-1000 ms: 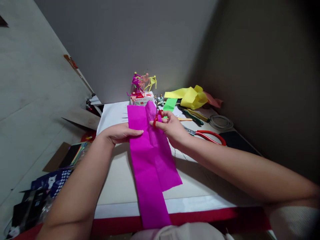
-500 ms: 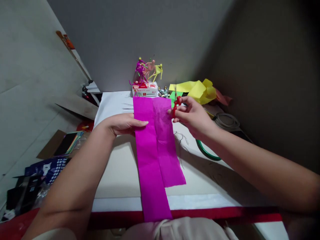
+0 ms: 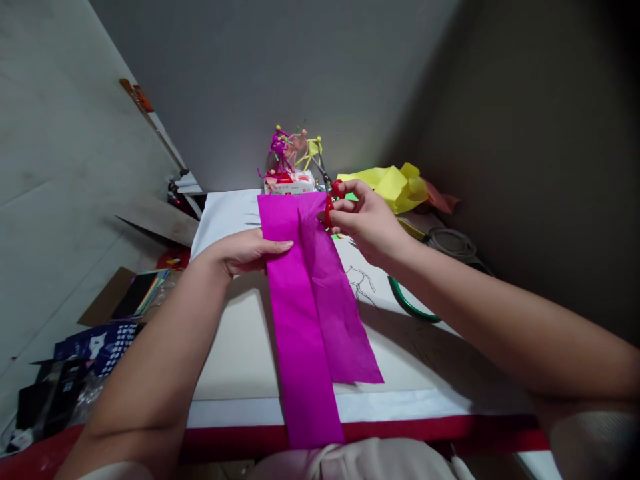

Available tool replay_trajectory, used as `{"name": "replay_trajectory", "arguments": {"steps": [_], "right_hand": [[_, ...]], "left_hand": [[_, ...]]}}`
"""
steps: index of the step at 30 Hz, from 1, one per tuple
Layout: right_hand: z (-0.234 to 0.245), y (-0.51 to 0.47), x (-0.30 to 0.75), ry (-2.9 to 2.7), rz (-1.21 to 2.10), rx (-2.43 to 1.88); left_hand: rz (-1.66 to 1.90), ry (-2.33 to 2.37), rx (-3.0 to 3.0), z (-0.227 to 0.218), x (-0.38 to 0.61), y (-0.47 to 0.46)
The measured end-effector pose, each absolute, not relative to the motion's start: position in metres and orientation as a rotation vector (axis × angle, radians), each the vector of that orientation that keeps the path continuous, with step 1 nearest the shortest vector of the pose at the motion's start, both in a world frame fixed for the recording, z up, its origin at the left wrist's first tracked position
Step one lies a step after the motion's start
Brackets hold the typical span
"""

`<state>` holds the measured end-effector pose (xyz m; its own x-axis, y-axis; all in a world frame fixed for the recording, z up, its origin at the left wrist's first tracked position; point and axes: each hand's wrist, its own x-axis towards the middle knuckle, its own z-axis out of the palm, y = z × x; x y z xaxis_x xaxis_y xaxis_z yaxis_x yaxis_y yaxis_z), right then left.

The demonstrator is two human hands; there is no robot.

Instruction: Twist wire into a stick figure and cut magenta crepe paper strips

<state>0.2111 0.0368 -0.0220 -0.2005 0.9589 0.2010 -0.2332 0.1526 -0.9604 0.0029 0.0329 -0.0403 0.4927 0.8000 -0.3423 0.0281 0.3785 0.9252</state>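
A long magenta sheet of crepe paper (image 3: 300, 300) hangs down over the table's front edge, with a lengthwise crease between two strips. My left hand (image 3: 253, 252) pinches its left side near the top, thumb in front and fingers hidden behind. In my right hand (image 3: 363, 217) are red-handled scissors (image 3: 329, 207), their blades apart and pointing up and left above the paper's top edge. The right fingers sit at the handle loops, close to the paper's upper right corner, which puckers there. Behind the right strip lies a bent wire figure (image 3: 361, 280).
Small paper-wrapped figures (image 3: 283, 150) stand on a white-and-red box (image 3: 300, 181) by the wall. Yellow crepe paper (image 3: 400, 185) lies at the back right. A green ring (image 3: 407, 303) and a coil of wire (image 3: 453, 243) lie right of my hands.
My right hand has moved left with the scissors, whose blades now lean left and show apart. The right strip is pulled inward at the top and its lower end swings right.
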Motion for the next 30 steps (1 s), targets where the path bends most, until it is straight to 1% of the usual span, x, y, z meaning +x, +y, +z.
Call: {"name": "replay_trajectory", "arguments": {"steps": [5,15,22,24,30], "right_hand": [[-0.022,0.051,0.218,-1.26,1.304,-0.839],[-0.019,0.049,0.216,-1.275,1.438,-0.863],[-0.01,0.037,0.215,-1.315,1.492,-0.756],[-0.013,0.034,0.214,-1.362,1.474,-0.72],[-0.021,0.036,0.207,-1.359,1.277,-0.714]], "left_hand": [[0.684,0.982,1.045,-0.035,0.002,0.032],[0.837,0.998,0.992,-0.022,0.008,0.024],[0.889,0.993,0.976,-0.016,0.009,0.019],[0.893,0.975,0.977,-0.014,0.009,0.018],[0.934,0.93,1.021,-0.013,0.003,0.018]]}}
